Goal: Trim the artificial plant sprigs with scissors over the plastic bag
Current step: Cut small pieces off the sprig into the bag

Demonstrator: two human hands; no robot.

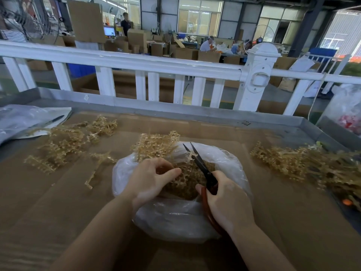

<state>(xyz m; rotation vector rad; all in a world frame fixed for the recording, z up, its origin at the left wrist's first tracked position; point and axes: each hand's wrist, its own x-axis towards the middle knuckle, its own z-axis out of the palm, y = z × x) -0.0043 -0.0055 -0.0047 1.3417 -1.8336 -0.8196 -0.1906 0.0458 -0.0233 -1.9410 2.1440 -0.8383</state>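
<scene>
Nearest, the right hand (224, 202) gripped the red handles of the scissors (199, 163), blades apart around a thin stem. The left hand (150, 178) pinched a tan sprig (156, 145) over the open plastic bag (175, 216) of clippings. The sprig looked light, springy and brittle, so best held low on the stem. Farther out, more sprigs (289, 161) lay on the counter (273, 222).
</scene>
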